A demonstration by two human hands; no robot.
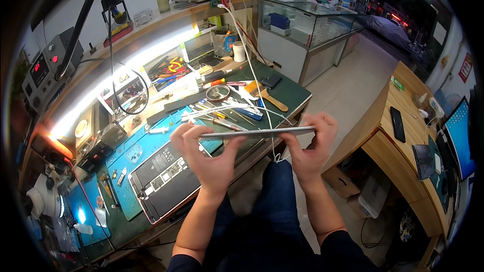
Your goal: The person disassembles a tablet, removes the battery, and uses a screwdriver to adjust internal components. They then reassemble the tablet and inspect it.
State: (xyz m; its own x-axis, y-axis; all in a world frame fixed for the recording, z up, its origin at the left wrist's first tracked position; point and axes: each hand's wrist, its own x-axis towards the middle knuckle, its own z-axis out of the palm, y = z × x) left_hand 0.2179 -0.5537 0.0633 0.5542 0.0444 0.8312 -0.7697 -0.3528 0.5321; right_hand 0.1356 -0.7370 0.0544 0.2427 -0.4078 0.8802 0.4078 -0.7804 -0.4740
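Observation:
Between both hands I hold a thin, flat, grey tablet-sized panel (257, 133), raised above my lap and seen nearly edge-on, so its faces are hidden. My left hand (205, 160) grips the left end, thumb below and fingers over the top edge. At the other end my right hand (311, 151) pinches it the same way; its fingers are a little blurred. On the bench to the left lies an opened tablet (165, 184), its dark battery cells and a circuit board exposed, partly on a blue work mat (121, 191).
Behind the panel, the green bench holds screwdrivers, a wooden-handled brush (272, 99), a round magnifier (218, 93) and white cables (247, 55). A soldering station (43, 65) stands far left. At right, a wooden desk (390, 143) carries a phone (398, 124) and monitor (461, 136).

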